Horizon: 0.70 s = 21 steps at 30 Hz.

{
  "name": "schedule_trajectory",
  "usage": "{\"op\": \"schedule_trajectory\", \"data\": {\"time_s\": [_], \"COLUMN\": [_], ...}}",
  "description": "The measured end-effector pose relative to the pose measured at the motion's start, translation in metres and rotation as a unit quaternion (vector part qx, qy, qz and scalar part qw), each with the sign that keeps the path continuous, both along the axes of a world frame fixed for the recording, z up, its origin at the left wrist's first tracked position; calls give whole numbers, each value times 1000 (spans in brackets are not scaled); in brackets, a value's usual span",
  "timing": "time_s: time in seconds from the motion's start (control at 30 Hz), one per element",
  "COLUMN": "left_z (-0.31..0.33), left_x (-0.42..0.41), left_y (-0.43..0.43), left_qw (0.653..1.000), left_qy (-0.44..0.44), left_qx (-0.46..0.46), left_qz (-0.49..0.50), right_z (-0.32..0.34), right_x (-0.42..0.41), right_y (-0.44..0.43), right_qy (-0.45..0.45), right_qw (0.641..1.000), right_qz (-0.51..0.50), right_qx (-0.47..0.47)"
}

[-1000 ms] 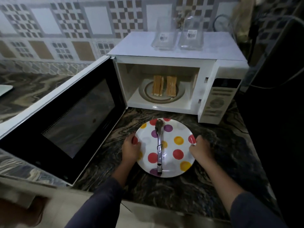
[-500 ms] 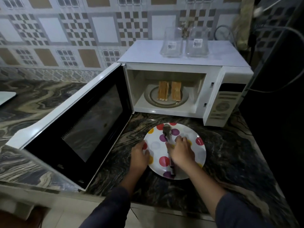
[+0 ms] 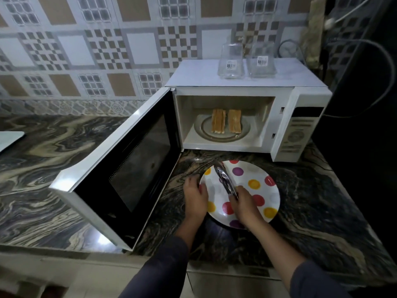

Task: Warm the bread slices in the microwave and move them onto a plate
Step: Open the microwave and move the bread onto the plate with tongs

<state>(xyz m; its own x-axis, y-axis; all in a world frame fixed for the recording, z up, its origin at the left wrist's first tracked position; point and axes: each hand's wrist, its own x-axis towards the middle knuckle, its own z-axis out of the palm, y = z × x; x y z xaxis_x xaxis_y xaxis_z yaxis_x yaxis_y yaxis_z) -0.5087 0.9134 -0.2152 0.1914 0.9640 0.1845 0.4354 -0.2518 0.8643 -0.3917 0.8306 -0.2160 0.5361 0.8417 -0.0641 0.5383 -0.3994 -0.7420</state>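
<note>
A: Where is the bread from the grip?

B: The right hand (image 3: 243, 204) is closed round the near end of the metal tongs (image 3: 225, 180), whose tips point up and away over the spotted plate (image 3: 268, 198). The bread slices (image 3: 226, 124) lie straight beyond those tips, farther from the person, inside the open microwave (image 3: 247, 119) on its turntable (image 3: 221, 136).

A: How do they lie?

B: Standing on edge in two groups side by side, long axis running away from the grip, front to back. I'd judge the tongs can go in roughly along their present line.

A: And the other hand?

B: The left hand (image 3: 195, 197) sits just left of the grip, fingers curled on the plate's rim, holding nothing else. The right is the nearer one to the bread, by way of the tongs. Whether the tong arms are pinched together or sprung apart, I cannot tell.

A: Any writing?

B: Barcode stickers on the two glass jars (image 3: 231, 61) atop the microwave, and print on the control panel (image 3: 297, 134); none of it legible
</note>
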Motion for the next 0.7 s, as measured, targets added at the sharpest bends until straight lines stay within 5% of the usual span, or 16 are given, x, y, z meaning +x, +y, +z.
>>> {"op": "schedule_trajectory", "data": {"time_s": [0.1, 0.23, 0.37, 0.7], "left_z": [21, 44, 57, 85], "left_x": [16, 33, 33, 23], "left_y": [1, 10, 7, 20], "left_qw": [986, 913, 873, 833], "left_qy": [-124, -277, -356, -458], "left_qx": [-104, -283, -304, -306], "left_qz": [-35, -101, -137, -48], "right_z": [12, 26, 29, 16], "right_x": [-9, -16, -18, -16], "right_y": [-10, -19, -31, -62], "right_qy": [-12, -64, -85, -42], "right_qw": [996, 988, 986, 991], "right_qz": [38, 89, 93, 78], "right_qx": [84, 105, 111, 96]}}
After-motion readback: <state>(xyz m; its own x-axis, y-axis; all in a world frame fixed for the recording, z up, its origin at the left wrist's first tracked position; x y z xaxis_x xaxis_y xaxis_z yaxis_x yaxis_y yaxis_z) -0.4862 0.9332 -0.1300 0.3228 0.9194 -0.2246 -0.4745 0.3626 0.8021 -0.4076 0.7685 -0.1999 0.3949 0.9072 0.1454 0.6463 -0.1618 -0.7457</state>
